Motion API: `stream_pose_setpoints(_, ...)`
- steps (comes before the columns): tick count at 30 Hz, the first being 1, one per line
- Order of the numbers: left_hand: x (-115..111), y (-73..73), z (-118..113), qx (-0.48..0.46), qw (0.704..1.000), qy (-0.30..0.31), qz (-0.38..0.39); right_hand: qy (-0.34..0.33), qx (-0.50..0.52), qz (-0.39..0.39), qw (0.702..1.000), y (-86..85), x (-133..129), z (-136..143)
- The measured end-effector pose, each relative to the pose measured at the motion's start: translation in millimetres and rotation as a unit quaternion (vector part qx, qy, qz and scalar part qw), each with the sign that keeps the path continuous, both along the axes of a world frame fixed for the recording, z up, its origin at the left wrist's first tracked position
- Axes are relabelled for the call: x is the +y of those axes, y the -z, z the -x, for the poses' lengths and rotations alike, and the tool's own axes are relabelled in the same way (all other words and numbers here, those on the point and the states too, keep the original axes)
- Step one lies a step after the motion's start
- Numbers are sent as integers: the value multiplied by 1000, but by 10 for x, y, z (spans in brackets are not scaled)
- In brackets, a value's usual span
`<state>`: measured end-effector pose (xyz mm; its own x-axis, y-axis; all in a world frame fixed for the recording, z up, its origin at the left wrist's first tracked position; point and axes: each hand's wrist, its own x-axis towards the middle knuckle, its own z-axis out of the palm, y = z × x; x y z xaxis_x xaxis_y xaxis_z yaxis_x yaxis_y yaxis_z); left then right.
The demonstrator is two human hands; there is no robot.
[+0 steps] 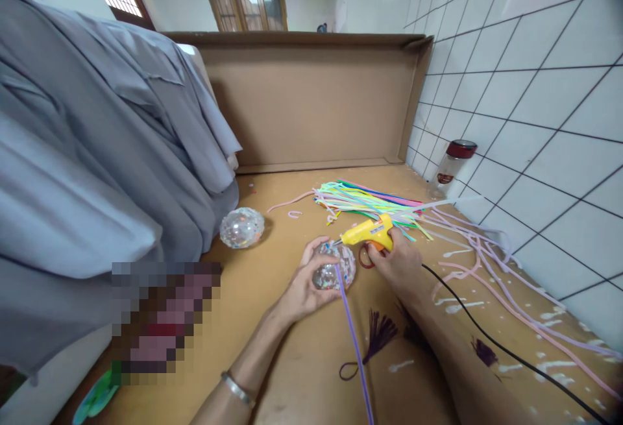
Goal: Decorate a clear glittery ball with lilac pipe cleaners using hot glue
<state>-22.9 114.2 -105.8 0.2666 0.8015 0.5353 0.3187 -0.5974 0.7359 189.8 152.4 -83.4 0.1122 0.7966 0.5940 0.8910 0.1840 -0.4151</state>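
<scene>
My left hand (311,282) grips a clear ball (325,274) dotted with coloured bits, its fingers curled round the side. A purple pipe cleaner (354,334) runs from the ball down to the bottom edge of the view. In my right hand (400,261) is a yellow glue gun (366,231), its fingers wrapped round the handle. The metal nozzle meets the ball's upper edge or hovers just over it; I cannot tell which. A second clear ball (242,228) rests on the table farther left.
A bundle of coloured pipe cleaners (370,201) lies behind the glue gun, with loose pink and lilac ones (491,269) to the right. Dark tassels (379,334) lie in front. A black cord (467,311) trails right. A jar (450,169) stands by the tiled wall; cardboard (316,107) closes the back.
</scene>
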Motion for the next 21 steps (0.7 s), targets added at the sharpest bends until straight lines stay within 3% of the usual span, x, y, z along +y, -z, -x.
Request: stream_pose_setpoints(21,14,21,-22,-19,1000,11,-13,-24,-1,25,999,-16,4,-49)
